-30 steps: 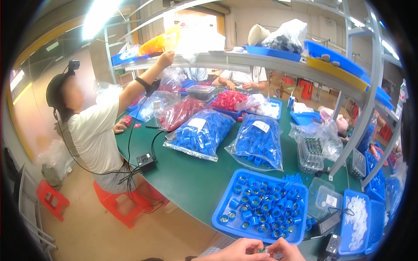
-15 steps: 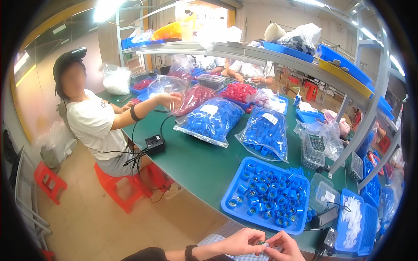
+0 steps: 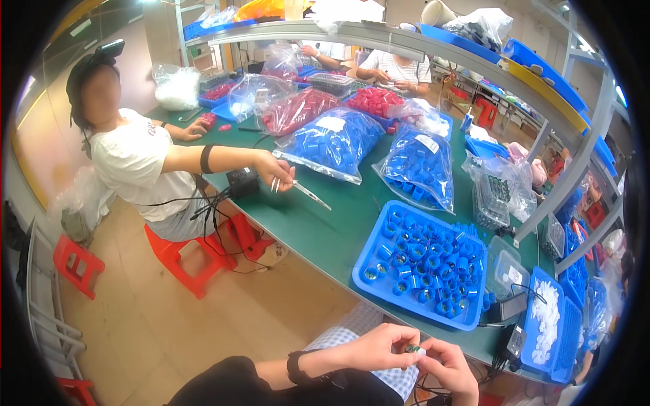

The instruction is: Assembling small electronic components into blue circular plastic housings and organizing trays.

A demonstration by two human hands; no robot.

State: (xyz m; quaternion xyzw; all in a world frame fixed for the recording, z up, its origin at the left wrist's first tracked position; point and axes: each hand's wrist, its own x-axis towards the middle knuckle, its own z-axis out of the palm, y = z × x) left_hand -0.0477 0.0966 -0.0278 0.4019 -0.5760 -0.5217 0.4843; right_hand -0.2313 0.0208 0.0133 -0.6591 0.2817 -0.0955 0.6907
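In front of my lap, my left hand (image 3: 380, 346) pinches a small green circuit board (image 3: 412, 348) between thumb and fingers. My right hand (image 3: 450, 369) meets it from the other side, its thumb and finger closed on a small white piece (image 3: 421, 352) that touches the board. Fingertips partly cover both parts. Just beyond my hands, a blue tray (image 3: 359, 271) holds many blue cups (image 3: 425, 294), several with green boards visible inside.
Bags of blue cups (image 3: 332, 145) (image 3: 418, 166) lie behind the tray. To the right are a tray of white pieces (image 3: 545, 318), a clear container (image 3: 506, 271) and a black adapter (image 3: 513, 342). At left, a seated co-worker's hand (image 3: 274, 169) holds a slender silver tool (image 3: 311, 196).
My view has tilted down, and my hands still hold the small parts together. The co-worker's raised hand has come down from the bags toward the table edge, now showing a silver tool.
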